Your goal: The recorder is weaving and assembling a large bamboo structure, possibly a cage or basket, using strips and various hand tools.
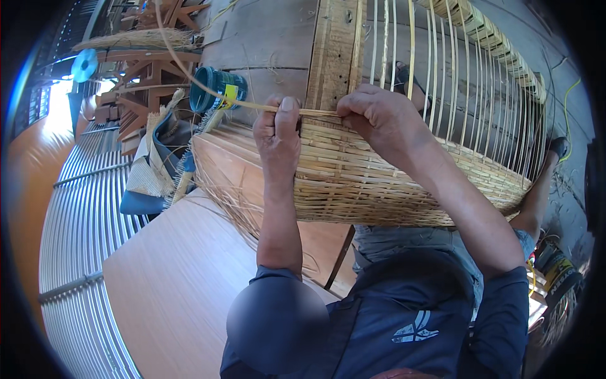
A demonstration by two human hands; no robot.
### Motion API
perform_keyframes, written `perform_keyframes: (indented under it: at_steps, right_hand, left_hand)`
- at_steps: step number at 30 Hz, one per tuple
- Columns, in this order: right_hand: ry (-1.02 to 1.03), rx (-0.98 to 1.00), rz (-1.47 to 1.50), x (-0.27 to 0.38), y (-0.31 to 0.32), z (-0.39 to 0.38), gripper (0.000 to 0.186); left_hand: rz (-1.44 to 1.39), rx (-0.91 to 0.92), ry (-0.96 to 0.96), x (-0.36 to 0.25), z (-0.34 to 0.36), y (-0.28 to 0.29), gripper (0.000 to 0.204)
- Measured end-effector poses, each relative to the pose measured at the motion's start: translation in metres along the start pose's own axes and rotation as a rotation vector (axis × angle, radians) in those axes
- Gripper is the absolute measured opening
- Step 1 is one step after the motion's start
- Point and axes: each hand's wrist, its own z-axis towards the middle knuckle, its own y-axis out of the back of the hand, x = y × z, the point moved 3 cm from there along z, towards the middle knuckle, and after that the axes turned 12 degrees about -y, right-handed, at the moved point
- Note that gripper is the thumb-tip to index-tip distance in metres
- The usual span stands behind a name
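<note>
A long pale cane strand [178, 62] curves down from the upper left and passes through my left hand [279, 126], whose fingers are closed around it with the thumb on top. My right hand [382, 120] pinches the same strand a short way to the right, at the top edge of the woven wall [372, 180]. Between my hands the strand lies taut across the face of a flat wooden board [336, 54]. Rows of tight weave fill the near part of the work. Thin upright stakes [451, 76] extend beyond them, bare, toward a bound far rim [492, 38].
A dark green bucket [218, 91] stands beyond my left hand. Loose fibres [230, 202] hang over a wooden box edge beside my left forearm. A smooth pale panel [183, 271] lies at the lower left, near corrugated sheeting [82, 234]. A bare leg [536, 196] stretches past the right end.
</note>
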Motion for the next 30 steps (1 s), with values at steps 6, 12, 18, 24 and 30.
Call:
perform_keyframes:
  at_steps: [6,12,18,24,30]
  right_hand:
    - [-0.008,-0.009,-0.077,0.005,0.0,-0.003,0.016]
    - [-0.005,0.005,-0.111,0.007,0.001,-0.003,0.016]
    - [-0.02,0.04,-0.108,0.005,0.0,-0.003,0.016]
    - [-0.043,0.025,-0.109,0.006,0.002,-0.005,0.016]
    - [-0.125,-0.207,0.208,-0.026,0.055,-0.064,0.011]
  left_hand:
    - [0.154,0.019,-0.043,0.002,0.001,0.005,0.022]
    - [0.085,-0.033,0.128,0.005,-0.001,0.004,0.02]
    - [-0.216,0.007,0.377,0.008,-0.002,0.002,0.031]
    - [-0.37,0.13,0.528,0.012,-0.001,0.004,0.04]
    - [0.387,0.478,0.346,-0.005,-0.014,0.023,0.054]
